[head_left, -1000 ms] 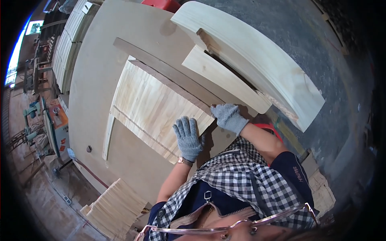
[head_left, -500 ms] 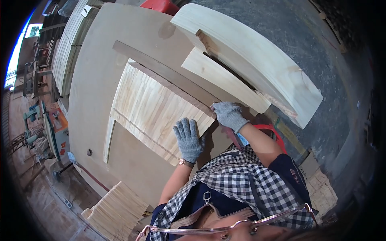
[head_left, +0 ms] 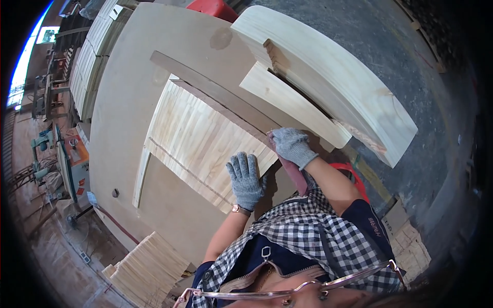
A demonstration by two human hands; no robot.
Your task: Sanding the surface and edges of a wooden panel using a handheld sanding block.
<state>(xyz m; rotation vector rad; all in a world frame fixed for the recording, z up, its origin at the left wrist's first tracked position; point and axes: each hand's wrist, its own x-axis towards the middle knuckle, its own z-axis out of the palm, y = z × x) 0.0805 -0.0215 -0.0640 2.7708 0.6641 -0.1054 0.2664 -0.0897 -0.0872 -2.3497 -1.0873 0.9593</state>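
Observation:
A row of pale wooden strips (head_left: 205, 138), side by side like one slab, lies on a broad brown tabletop (head_left: 123, 102). My left hand (head_left: 246, 180), in a grey knit glove, rests on the slab's near right part with its fingers stretched out. At the slab's right corner, my gloved right hand (head_left: 291, 146) is closed on a dull red strip (head_left: 294, 177) that looks like sandpaper. The strip's loose end hangs toward my checked apron. Along the slab's far edge runs a long brown wooden bar (head_left: 215, 90).
Pale boards (head_left: 298, 105) and a large curved-looking plank stack (head_left: 334, 66) stand at the right. A thin batten (head_left: 141, 179) lies left of the slab. Stacked wooden strips (head_left: 149, 272) sit at lower left. Red plastic seats (head_left: 213, 7) show beyond the table.
The red strip has swung round: its blue printed patch no longer shows, and more of its red side does. My right hand stays at the corner; my left hand stays on the slab.

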